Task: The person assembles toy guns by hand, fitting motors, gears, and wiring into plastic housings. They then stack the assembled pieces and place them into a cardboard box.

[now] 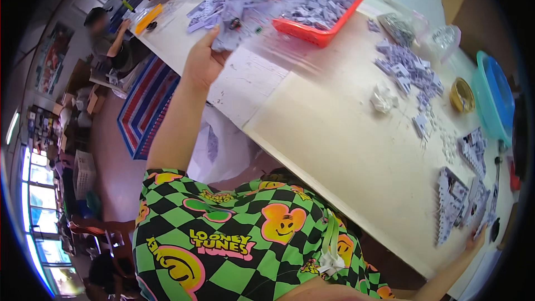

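At the upper left of the table, my left hand (207, 60) is closed on the edge of a limp, pale grey sheet (227, 40) with dark spots. Motion blurs its far part, so its exact kind is unclear. Behind it spreads a heap of grey-lilac pieces (203, 15), some with saw-toothed edges. A red plastic basket (322, 39) full of similar small pieces stands to its right. Far to the right, my right hand (473, 241) is beside several saw-toothed grey strips (452, 203); its fingers are mostly hidden.
Loose small grey pieces (409, 69), a crumpled white wad (383, 99) and filled clear bags (446, 39) lie on the table (323, 128). A gold bowl (462, 96) and teal basin (484, 86) stand at right. A striped bag (146, 106) is below the left edge. Another person (108, 42) sits beyond.
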The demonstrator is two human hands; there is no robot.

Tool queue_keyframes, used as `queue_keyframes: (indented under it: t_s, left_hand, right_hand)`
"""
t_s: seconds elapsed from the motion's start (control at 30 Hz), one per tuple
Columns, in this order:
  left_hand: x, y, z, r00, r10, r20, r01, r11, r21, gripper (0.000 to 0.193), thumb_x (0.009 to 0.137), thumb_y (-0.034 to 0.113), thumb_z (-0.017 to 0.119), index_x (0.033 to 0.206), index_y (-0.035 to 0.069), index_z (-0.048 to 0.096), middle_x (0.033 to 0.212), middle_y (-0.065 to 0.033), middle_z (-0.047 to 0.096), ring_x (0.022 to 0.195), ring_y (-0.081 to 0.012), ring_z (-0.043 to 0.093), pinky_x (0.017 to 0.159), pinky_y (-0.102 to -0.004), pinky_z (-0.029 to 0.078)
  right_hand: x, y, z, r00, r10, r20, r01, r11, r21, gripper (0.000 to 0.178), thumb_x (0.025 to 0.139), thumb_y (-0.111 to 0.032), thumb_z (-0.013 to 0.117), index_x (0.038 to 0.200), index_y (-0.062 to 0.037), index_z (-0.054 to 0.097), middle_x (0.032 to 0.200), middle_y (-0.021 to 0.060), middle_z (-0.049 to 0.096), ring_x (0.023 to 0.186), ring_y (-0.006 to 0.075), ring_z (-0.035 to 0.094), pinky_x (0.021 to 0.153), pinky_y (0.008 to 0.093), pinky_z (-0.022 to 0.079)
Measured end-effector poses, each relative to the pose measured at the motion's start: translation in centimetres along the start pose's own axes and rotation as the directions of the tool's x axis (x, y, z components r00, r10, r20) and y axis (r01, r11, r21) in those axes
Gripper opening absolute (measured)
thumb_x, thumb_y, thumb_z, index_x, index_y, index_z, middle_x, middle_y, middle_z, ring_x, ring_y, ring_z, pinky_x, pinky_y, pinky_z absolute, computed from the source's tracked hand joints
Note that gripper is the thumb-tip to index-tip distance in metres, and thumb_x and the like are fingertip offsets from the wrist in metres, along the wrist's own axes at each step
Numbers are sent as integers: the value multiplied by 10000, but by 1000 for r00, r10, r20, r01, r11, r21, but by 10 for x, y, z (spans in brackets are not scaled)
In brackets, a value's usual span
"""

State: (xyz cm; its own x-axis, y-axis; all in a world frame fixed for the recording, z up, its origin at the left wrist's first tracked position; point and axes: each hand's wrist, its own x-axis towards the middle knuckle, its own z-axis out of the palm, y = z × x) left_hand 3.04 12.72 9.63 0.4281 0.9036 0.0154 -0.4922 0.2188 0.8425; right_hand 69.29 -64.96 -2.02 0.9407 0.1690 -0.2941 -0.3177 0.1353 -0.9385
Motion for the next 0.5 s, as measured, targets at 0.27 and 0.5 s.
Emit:
queue_keyframes:
  t_s: [0.27,0.5]
  left_hand:
    - [149,48,-62,960,214,-179,-222,975,-27,287,900,98,383,1139,-60,391,1131,-181,489,1038,-294,501,869,-448,454]
    - [277,-10,-19,931,262,-253,-261,965,41,283,829,119,429,1053,-54,417,970,-188,512,805,-314,574,615,-465,503]
  right_hand:
    - [-118,-30,121,865,-240,-441,253,967,-30,337,779,-249,651,1060,-79,575,887,-23,534,742,56,448,631,176,370]
    - [-205,-31,243,897,-305,-321,292,952,-90,279,818,-244,591,1052,-94,571,873,-50,533,747,31,452,632,167,368]
